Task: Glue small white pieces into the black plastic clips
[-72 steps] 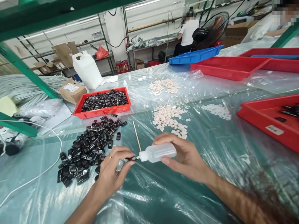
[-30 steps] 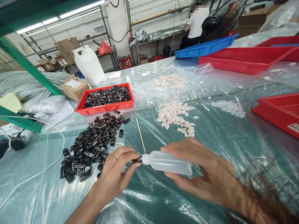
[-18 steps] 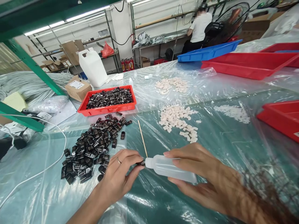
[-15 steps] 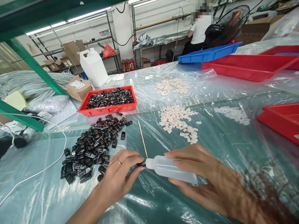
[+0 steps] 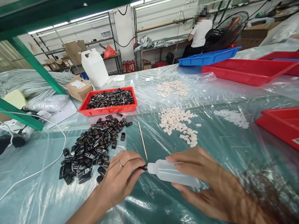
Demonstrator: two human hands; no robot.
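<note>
In the head view, the left hand [image 5: 121, 179] pinches a small dark part [image 5: 144, 168] between thumb and fingers, and the right hand [image 5: 219, 183] grips a translucent squeeze bottle [image 5: 173, 173] with fingers above and thumb below. The two meet just beyond the left fingertips: the bottle's white cap [image 5: 151, 168] stands right up against the part.

The change lies there. A couple of seconds ago a thin nozzle shows between cap and part; now that gap is gone from sight, and the bottle slants, its base nearer the person. This suggests the work has passed from lining up to close contact, though whether the tip is inside the part, or anything flows, cannot be told.

Around the hands, little shifts. A thin wooden stick [image 5: 143, 141] lies on the plastic-covered counter [image 5: 144, 205] just beyond the cap. A heap of black pieces [image 5: 93, 146] sits to the left, with a scatter of pale pieces [image 5: 174, 119] beyond the bottle.
</note>
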